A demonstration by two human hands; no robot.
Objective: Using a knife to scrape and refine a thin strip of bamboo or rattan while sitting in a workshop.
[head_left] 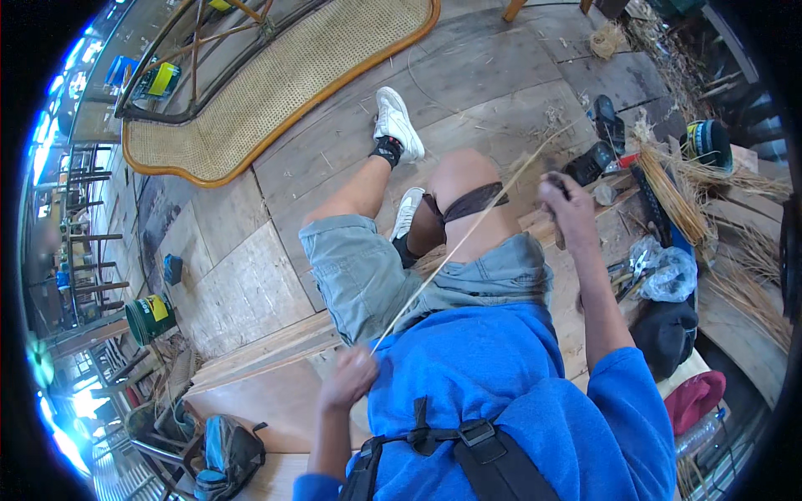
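Observation:
A long pale cane strip (468, 234) runs from my left hand across my lap and thigh, its far end beyond my right knee. My left hand (349, 376) is closed on its near end, beside my waist. My right hand (571, 209), blurred, is raised to the right of the knee with fingers curled round something small and dark that I cannot make out. The strip passes just left of this hand; they look apart. A dark band of cloth (476, 202) is wrapped around my right leg near the knee, under the strip.
A woven cane panel in a curved wooden frame (276, 92) lies ahead on the left. Black power tools (597, 150), a bundle of cane strips (668, 196) and a clear plastic bag (671, 271) lie at right. A green tin (150, 319) and a backpack (224, 455) stand at left.

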